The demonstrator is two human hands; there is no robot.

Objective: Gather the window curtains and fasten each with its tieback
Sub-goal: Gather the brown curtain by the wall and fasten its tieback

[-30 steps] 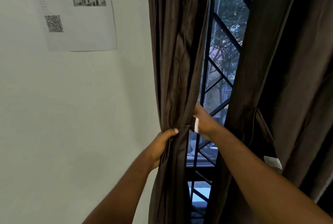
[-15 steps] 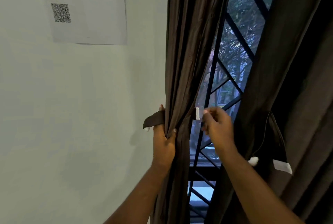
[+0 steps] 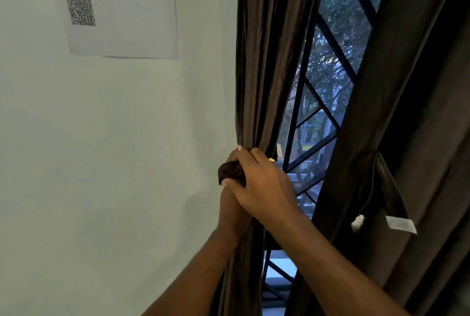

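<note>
Tieback (image 3: 230, 172) now sits under the right hand (image 3: 264, 186), crossed over onto the left hand (image 3: 232, 211), both grips holding it.

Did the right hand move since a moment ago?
Yes. The right hand went leftward, from the window bars across the left curtain, onto the left hand.

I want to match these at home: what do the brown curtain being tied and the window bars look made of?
Curtain: likely a satin-like woven fabric; faint sheen along soft vertical folds. Window bars: probably dark painted metal; thin, straight, rigid, crossing diagonally.
</note>
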